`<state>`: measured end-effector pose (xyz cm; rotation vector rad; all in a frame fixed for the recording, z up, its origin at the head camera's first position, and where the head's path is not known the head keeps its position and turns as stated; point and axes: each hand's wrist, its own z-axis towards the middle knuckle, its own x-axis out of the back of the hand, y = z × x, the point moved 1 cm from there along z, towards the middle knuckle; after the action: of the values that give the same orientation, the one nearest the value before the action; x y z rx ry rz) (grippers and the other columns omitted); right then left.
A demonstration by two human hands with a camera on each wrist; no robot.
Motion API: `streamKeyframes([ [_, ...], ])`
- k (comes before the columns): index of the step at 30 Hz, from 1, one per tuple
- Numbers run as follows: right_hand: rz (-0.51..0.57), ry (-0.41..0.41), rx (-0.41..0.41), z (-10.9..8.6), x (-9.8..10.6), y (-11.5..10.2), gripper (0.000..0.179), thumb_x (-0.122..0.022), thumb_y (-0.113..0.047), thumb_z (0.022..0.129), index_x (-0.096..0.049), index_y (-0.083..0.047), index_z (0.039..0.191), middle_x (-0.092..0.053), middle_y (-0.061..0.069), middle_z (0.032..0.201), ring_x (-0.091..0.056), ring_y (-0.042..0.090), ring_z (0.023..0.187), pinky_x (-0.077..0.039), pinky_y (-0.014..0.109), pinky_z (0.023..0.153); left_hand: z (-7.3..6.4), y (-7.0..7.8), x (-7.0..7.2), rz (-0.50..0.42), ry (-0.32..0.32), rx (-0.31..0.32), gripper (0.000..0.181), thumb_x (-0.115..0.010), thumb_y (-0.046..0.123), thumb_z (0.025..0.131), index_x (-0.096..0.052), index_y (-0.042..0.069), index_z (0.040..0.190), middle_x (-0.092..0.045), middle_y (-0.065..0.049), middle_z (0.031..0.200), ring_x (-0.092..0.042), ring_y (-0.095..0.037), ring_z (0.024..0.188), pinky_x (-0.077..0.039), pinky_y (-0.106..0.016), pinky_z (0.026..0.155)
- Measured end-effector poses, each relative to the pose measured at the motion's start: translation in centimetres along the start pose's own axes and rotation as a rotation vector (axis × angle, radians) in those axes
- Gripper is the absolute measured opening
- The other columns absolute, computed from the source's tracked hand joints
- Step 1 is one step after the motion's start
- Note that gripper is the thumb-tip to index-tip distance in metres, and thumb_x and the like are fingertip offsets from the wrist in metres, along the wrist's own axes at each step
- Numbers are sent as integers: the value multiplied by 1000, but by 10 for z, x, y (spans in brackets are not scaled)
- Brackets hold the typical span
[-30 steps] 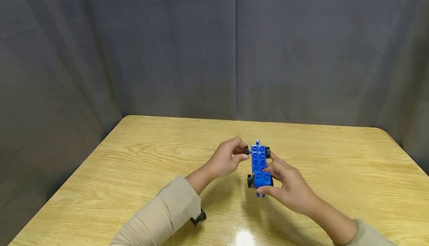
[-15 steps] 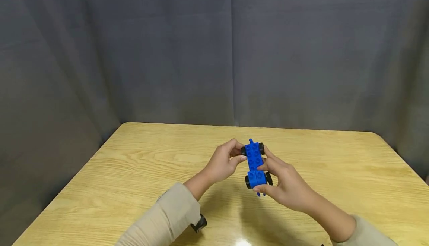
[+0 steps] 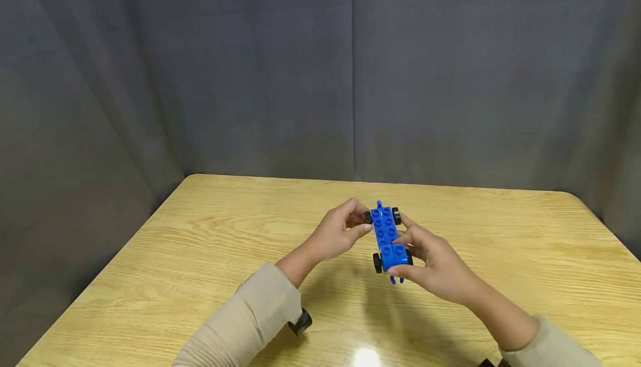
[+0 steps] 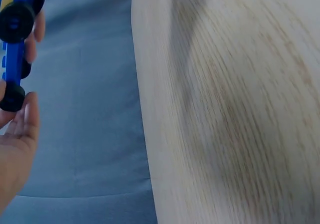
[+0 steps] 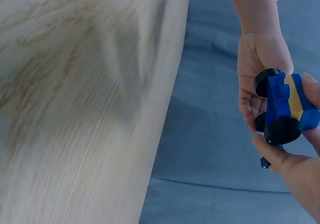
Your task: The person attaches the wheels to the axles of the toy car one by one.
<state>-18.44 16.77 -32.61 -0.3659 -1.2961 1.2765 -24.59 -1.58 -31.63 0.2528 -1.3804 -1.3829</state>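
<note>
A blue toy car [image 3: 385, 232] with studs on top and black wheels is held in the air above the table. It has a small hook at its far end and two prongs at the near end. My left hand [image 3: 336, 234] pinches the far left wheel [image 3: 368, 217] between thumb and fingers. With thumb and fingers, my right hand [image 3: 443, 271] grips the near, raised part of the body from the right side. A yellow band [image 5: 295, 100] shows on the car in the right wrist view. My fingers partly hide the right-hand wheels.
Beneath the hands is a wood-grain table [image 3: 225, 228], its far edge meeting a grey curtain [image 3: 270, 89]. A black device [image 3: 301, 322] sits at my left wrist, by the sleeve. Another dark piece [image 3: 487, 363] shows at the bottom edge near my right sleeve.
The far left wheel stood out on its axle one second ago and now sits close to the body. The car has turned slightly, its far end leaning left. Both hands keep their hold.
</note>
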Motion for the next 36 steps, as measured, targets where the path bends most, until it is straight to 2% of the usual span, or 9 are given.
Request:
streamKeyframes([
  [3, 18, -1, -12, -3, 3, 3, 27, -67, -7, 74, -48, -5, 93, -14, 28, 136, -43, 39, 108, -41, 40, 81, -2, 12, 2, -80, -25, 41, 16, -49, 3, 87, -48, -4, 101, -55, -15, 94, -54, -24, 83, -44, -25, 69],
  [6, 42, -2, -23, -6, 4, 4, 27, -66, -8, 75, -47, -5, 93, -15, 27, 136, -43, 40, 107, -42, 41, 81, 0, 9, 1, -175, -29, 65, 17, -44, 5, 90, -47, -6, 102, -54, -17, 95, -53, -28, 86, -45, -31, 74],
  [9, 73, -19, -20, -8, 2, 5, 27, -66, -10, 76, -47, -4, 93, -16, 27, 136, -41, 41, 109, -42, 40, 81, 1, 5, 0, -251, -26, 85, 19, -39, 6, 92, -47, -8, 102, -54, -17, 94, -54, -26, 84, -45, -35, 77],
  [16, 125, -93, 0, -13, -2, 9, 26, -65, -11, 77, -46, -5, 94, -17, 29, 135, -41, 41, 108, -41, 42, 82, 2, -5, 0, -322, -55, 142, 25, -42, 6, 91, -48, -7, 111, -55, -12, 90, -54, -11, 74, -46, -33, 74],
  [20, 143, -121, 6, -14, -1, 11, 24, -63, -10, 78, -45, -4, 94, -18, 29, 135, -44, 40, 106, -41, 41, 81, 5, -17, -2, -363, -94, 166, 25, -43, 5, 90, -51, -7, 111, -56, -9, 89, -54, -11, 73, -45, -37, 75],
  [24, 167, -125, 18, -15, -1, 12, 23, -62, -7, 79, -45, -4, 95, -19, 29, 134, -45, 38, 106, -43, 34, 80, 9, -32, -5, -390, -102, 184, 24, -46, 7, 89, -53, -6, 109, -56, -6, 89, -54, -11, 74, -45, -34, 75],
  [27, 170, -120, 33, -15, -1, 14, 23, -61, -5, 79, -45, -3, 96, -21, 30, 133, -46, 38, 104, -44, 32, 79, 10, -37, -6, -397, -104, 200, 24, -48, 10, 89, -53, -5, 107, -56, -6, 89, -54, -13, 76, -46, -31, 74],
  [32, 179, -99, 50, -13, 2, 18, 24, -61, -2, 79, -48, 1, 99, -32, 31, 126, -46, 41, 103, -44, 33, 78, 11, -40, -3, -417, -76, 253, 21, -50, 10, 88, -53, -5, 102, -55, -7, 90, -54, -13, 76, -46, -29, 72],
  [36, 184, -90, 18, -12, 6, 22, 28, -60, -4, 80, -49, 2, 104, -35, 28, 124, -44, 41, 104, -45, 32, 79, 13, -41, -1, -446, -21, 283, 17, -50, 8, 87, -52, -5, 98, -54, -6, 86, -53, -13, 73, -46, -29, 71],
])
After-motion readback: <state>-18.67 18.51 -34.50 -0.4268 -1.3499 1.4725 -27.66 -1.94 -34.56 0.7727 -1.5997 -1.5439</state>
